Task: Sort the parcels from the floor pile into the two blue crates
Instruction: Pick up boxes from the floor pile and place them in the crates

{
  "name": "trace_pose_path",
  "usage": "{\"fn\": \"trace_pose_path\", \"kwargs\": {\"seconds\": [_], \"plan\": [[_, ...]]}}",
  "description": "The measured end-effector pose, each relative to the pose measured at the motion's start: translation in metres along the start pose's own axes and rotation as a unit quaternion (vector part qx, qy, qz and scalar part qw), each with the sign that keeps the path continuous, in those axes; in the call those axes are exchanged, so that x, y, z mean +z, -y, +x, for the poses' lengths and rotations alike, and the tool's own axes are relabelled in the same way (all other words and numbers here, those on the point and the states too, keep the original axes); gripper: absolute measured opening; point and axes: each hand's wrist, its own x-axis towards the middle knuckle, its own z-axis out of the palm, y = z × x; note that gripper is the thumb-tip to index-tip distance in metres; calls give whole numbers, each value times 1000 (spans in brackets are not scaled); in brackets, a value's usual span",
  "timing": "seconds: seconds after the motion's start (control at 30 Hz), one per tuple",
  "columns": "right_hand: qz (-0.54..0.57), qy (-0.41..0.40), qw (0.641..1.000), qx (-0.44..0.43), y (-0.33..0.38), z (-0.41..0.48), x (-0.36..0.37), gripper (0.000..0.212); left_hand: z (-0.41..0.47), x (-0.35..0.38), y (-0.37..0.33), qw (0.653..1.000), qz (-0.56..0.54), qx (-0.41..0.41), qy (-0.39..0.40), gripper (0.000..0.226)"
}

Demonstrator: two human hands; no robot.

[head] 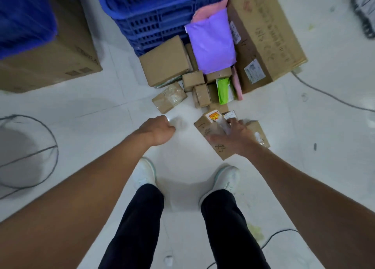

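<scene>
A pile of parcels lies on the white floor in front of a blue crate [162, 15]. My right hand [235, 137] rests on top of a long cardboard box [207, 126] with black handwriting and an orange sticker, fingers spread over it; whether it grips the box is unclear. My left hand [157, 129] hangs curled into a loose fist over bare floor, holding nothing. Behind lie a purple mailer [211, 45], a green packet [224, 90], a taped box [169, 97] and several small brown boxes. A second blue crate [22, 19] sits at the far left.
A large cardboard carton [265, 35] leans at the pile's right, and another carton [60, 61] supports the left crate. Grey cables loop across the floor at left [48, 135] and right [324, 94]. My white shoes [145, 173] stand just behind the hands.
</scene>
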Motion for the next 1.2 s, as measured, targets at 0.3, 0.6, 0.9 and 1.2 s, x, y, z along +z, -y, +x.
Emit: {"fn": "trace_pose_path", "kwargs": {"seconds": [0.3,0.6,0.9,1.2], "plan": [[-7,-97,995,-21,74,-184,-144,97,-188,-130,-35,996,-67,37,-41,33],[35,-180,981,-59,172,-335,-245,101,-348,-252,-24,980,-100,99,-140,20],[20,-248,961,-122,253,-382,-303,105,-408,-338,-13,960,-94,157,-210,22],[7,-273,951,-146,278,-350,-360,90,-388,-381,-38,959,-80,158,-219,23]]}}
